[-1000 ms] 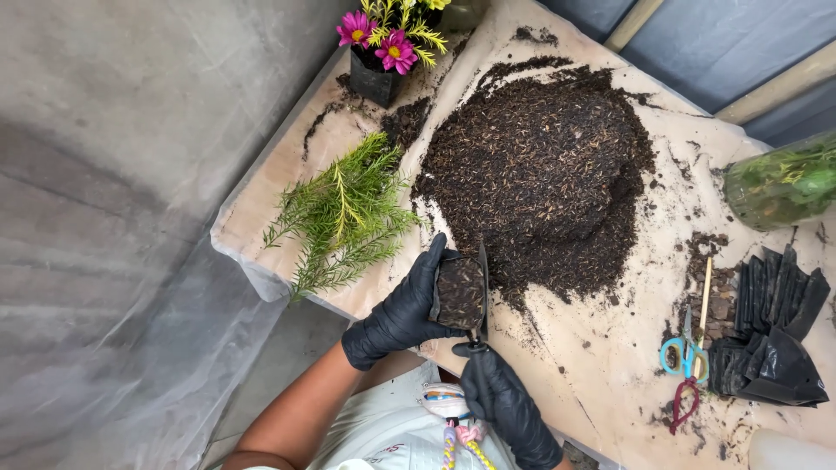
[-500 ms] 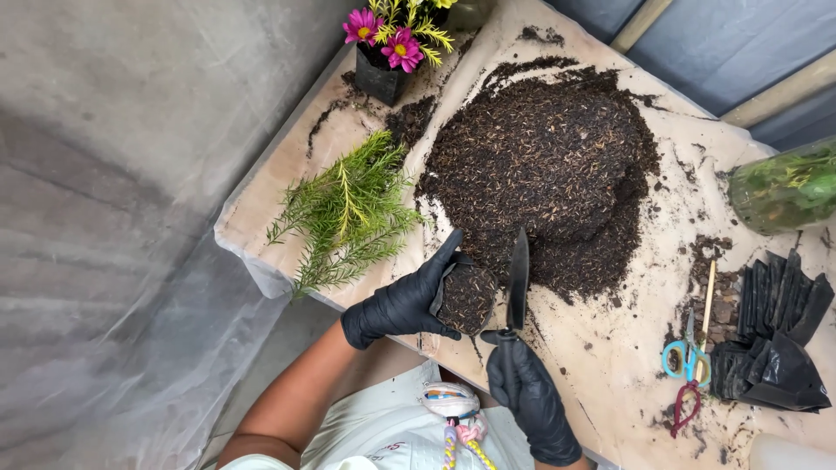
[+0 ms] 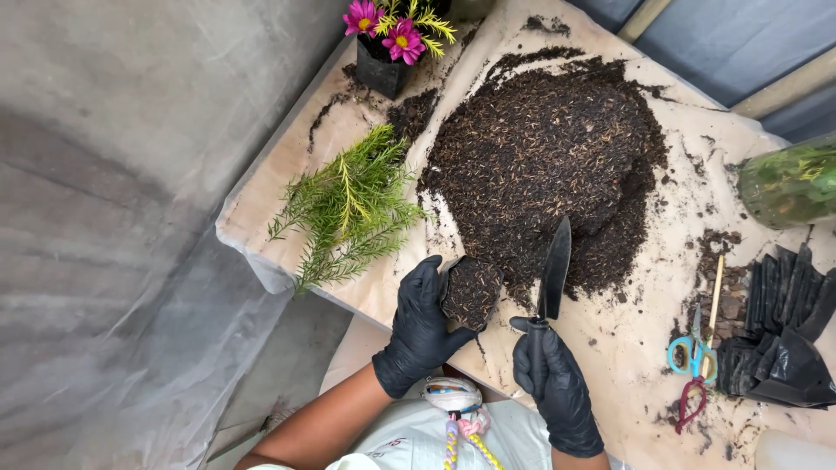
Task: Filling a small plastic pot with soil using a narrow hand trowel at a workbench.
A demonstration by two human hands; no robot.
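Soil bag [image 3: 471, 292]: small, black, filled with dark soil, held at the near edge of the soil heap [image 3: 549, 157] on the table [image 3: 627, 348]. The left hand [image 3: 422, 326], in a black glove, is closed around the bag's side. The right hand [image 3: 549, 383], also gloved, grips the handle of a trowel [image 3: 554, 270], blade upright, just beside the bag. Green sprigs [image 3: 348, 209] lie left of the bag. A potted flower [image 3: 387, 43] stands at the far corner. Scissors [image 3: 692, 357] and black bags [image 3: 784, 335] lie to the right.
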